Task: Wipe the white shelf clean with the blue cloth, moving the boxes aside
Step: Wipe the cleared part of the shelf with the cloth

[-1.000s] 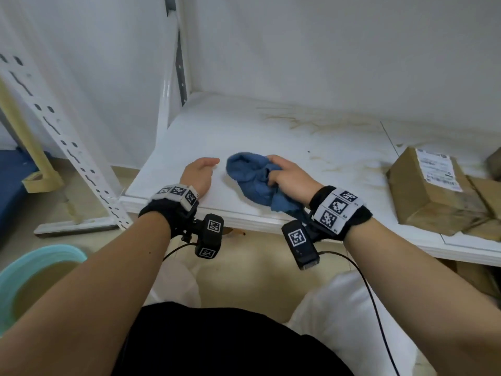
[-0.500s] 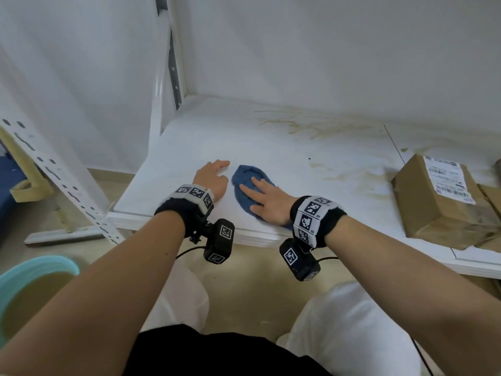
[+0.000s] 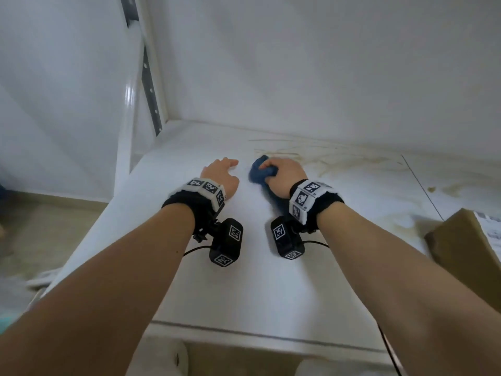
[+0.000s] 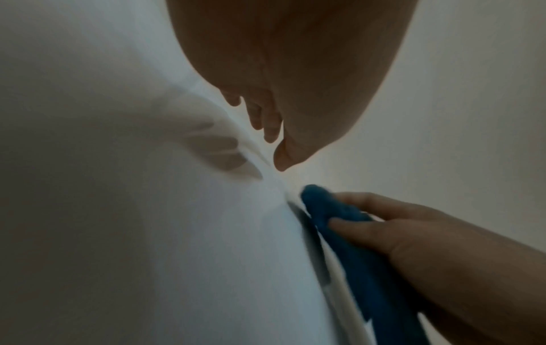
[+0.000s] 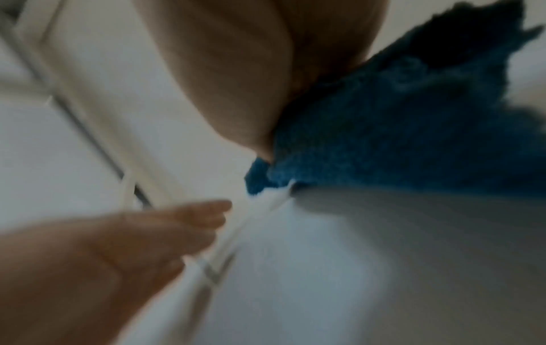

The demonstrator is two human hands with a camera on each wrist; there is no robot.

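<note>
The blue cloth lies bunched on the white shelf, near the brownish stains toward the back. My right hand grips the cloth and presses it down, with fingers curled over its top. In the left wrist view those fingers lie across the blue cloth. My left hand rests palm down on the shelf just left of the cloth, fingers relaxed and holding nothing. A brown cardboard box with a white label sits at the right edge.
The white back wall stands just behind the stains. A white upright post marks the shelf's left rear corner. A seam crosses the shelf at the right. The shelf's front edge runs below my forearms.
Both hands slid away from the front edge toward the back wall. The right hand went from pressing flat on the cloth to bunching it in curled fingers. The view moved closer.
</note>
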